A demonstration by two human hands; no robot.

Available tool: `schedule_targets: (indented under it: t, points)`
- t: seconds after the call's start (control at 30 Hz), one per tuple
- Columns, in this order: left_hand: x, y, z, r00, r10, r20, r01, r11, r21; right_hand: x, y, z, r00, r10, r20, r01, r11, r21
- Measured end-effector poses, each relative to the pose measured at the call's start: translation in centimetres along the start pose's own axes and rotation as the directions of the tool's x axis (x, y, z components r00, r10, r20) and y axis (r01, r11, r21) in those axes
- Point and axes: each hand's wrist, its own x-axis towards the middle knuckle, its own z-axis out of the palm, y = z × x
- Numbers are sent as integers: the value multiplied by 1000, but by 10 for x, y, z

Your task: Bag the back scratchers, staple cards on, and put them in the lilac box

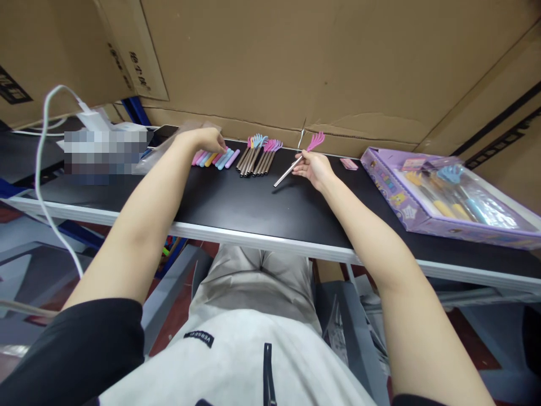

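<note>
A small telescopic back scratcher with a pink claw head (315, 141) and a bare metal rod is gripped just below its head by my right hand (315, 169). It tilts down toward the left above the black tabletop. At a row of pastel handle sleeves (220, 159), my left hand (211, 138) reaches down with its fingers closed together. Whether a sleeve is between those fingertips is hidden. Between my hands lies a bunch of similar back scratchers (257, 157), with metal rods toward me and pink, blue and purple claws at the back.
At the right is a purple display box (391, 197) with packed back scratchers under clear plastic. A small pink packet (349, 164) lies left of it. Clear bags (158, 155), a white charger (95, 119) and its cable are at the left. Cardboard (270, 67) walls the back.
</note>
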Motion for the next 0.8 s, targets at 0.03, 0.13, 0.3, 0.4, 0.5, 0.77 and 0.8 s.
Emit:
schedule_targets:
  t: [0.03, 0.13, 0.3, 0.4, 0.5, 0.77, 0.8]
  points:
    - [2, -2, 2, 1000, -7, -10, 6, 999, -31, -1, 0, 0, 1000, 1, 9, -1, 1000, -1]
    - [3, -5, 10, 997, 22, -80, -34, 988, -147, -2, -1, 0, 1000, 7, 24, -7, 1000, 0]
    - [-9, -5, 17, 983, 36, -182, -73, 977, -200, -1, 1, 0, 1000, 13, 28, -13, 1000, -2]
    - [-18, -6, 15, 979, 11, -205, -54, 977, -206, 0, 1, 0, 999, 7, 32, -7, 1000, -1]
    - [-22, -10, 13, 973, -52, -223, 9, 981, -192, 0, 1, 0, 999, 5, 33, -5, 1000, -7]
    - [-29, -24, 15, 966, -134, -222, 103, 983, -149, 1, 1, 0, 1000, -3, 31, 3, 1000, -5]
    - [-30, -24, 15, 966, -136, -218, 106, 983, -147, 1, 1, 0, 1000, -4, 30, 4, 1000, -5]
